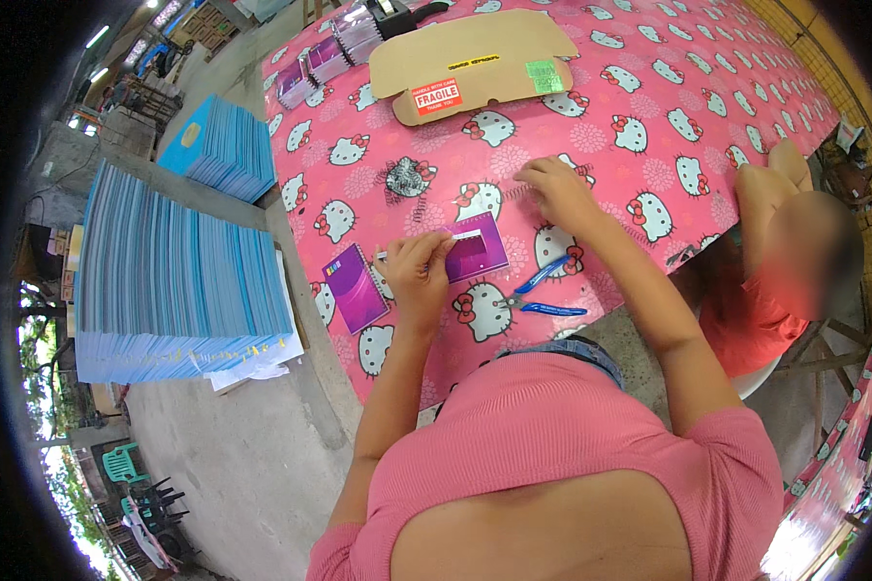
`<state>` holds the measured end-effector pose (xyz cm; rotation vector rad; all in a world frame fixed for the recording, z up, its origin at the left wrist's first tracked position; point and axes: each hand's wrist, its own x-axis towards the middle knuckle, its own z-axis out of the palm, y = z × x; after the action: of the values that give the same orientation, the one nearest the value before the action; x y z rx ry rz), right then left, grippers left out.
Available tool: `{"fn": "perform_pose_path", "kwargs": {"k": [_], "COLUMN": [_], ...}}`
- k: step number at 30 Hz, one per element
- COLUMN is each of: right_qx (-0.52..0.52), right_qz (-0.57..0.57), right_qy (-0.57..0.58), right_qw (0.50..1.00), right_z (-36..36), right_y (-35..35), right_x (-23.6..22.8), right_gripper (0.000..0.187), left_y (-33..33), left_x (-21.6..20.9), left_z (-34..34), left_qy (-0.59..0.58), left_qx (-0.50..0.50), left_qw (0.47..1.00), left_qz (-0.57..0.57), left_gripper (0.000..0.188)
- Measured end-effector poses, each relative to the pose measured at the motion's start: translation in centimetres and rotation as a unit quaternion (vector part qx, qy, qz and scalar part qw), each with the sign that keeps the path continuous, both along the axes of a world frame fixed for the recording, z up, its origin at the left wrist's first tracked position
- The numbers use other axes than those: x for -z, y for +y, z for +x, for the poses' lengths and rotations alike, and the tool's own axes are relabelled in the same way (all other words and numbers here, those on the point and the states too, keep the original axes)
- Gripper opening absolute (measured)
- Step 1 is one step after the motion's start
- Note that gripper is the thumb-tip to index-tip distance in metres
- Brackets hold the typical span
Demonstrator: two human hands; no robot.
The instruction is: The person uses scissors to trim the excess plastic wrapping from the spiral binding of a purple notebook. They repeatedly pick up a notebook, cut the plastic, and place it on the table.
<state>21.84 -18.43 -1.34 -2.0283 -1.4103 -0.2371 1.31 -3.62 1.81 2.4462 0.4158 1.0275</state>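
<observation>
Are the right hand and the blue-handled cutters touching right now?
Apart. The head view shows it: the right hand is farther up the table than the blue-handled cutters, with patterned pink tablecloth visible between them.

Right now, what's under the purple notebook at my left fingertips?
Pink tablecloth shows around the notebook; anything directly beneath is covered. Your left hand hides some of the notebook too.

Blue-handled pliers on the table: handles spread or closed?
Spread: the pliers lie with their two blue handles angled well apart.
</observation>
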Motion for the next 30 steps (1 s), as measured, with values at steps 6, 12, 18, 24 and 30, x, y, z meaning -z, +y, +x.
{"fn": "perform_pose_path", "kwargs": {"k": [6, 12, 18, 24, 30], "right_qx": [0.041, -0.061, -0.071, -0.093, -0.116], "right_qz": [-0.119, 0.029, 0.052, 0.039, 0.034], "right_qy": [0.008, 0.04, 0.236, 0.253, 0.305], "right_qw": [0.992, 0.997, 0.968, 0.962, 0.945], "right_z": [2.8, -0.1, -4.4, -4.6, -4.5], "right_y": [2.6, 3.2, 1.0, 0.0, 0.1], "right_x": [1.2, -3.1, -4.8, -4.1, -3.8], "right_gripper": [0.029, 0.024, 0.019, 0.017, 0.013], "left_y": [0.3, -0.1, -0.4, -0.8, -1.1], "left_x": [0.4, 0.1, -0.2, 0.3, 0.6], "left_z": [0.8, 0.8, 1.0, 1.3, 1.4], "left_qy": [0.035, 0.02, 0.029, 0.016, 0.019], "left_qx": [-0.005, -0.019, -0.028, -0.002, -0.012], "left_qw": [0.996, 0.996, 0.997, 0.996, 0.998], "left_qz": [-0.081, -0.083, -0.068, -0.089, -0.055], "left_gripper": [0.008, 0.019, 0.014, 0.014, 0.014]}}
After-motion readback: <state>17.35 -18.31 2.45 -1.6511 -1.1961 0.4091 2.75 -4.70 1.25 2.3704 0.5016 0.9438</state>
